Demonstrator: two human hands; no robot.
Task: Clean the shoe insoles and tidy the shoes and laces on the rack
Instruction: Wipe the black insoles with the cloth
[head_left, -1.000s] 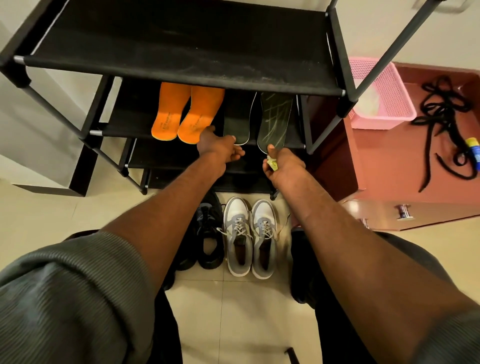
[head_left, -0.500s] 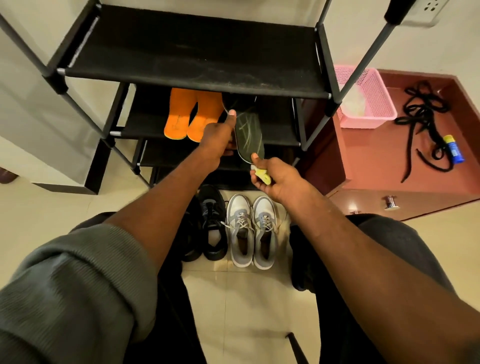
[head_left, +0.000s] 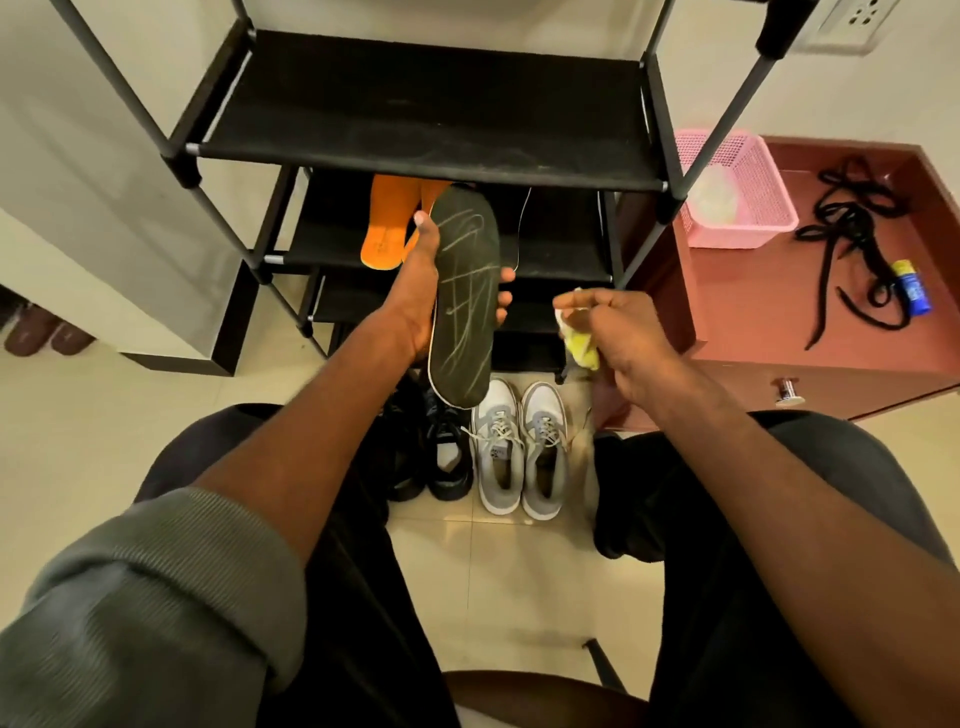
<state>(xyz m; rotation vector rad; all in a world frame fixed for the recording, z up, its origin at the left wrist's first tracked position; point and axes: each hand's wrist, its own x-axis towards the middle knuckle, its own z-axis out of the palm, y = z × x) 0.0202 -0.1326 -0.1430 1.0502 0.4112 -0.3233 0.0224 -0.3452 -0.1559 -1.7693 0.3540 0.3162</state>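
a black shoe rack (head_left: 431, 140) stands against the wall with two orange insoles (head_left: 387, 234) on its middle shelf, and beside it a reddish cabinet (head_left: 753, 312) carries a pink basket (head_left: 737, 192), tangled black laces (head_left: 852, 249) and a small blue and yellow tube (head_left: 910, 294). on the floor in front of the rack sit a pair of grey and white shoes (head_left: 519, 447) and, just left of them, a pair of black shoes (head_left: 431, 452). the left hand (head_left: 421, 296) holds a dark insole (head_left: 464, 296) above the shoes, thumb on one edge and fingers (head_left: 505, 306) curled round the other, while the right hand (head_left: 623, 332) pinches a yellow cloth (head_left: 582, 349) just right of it.
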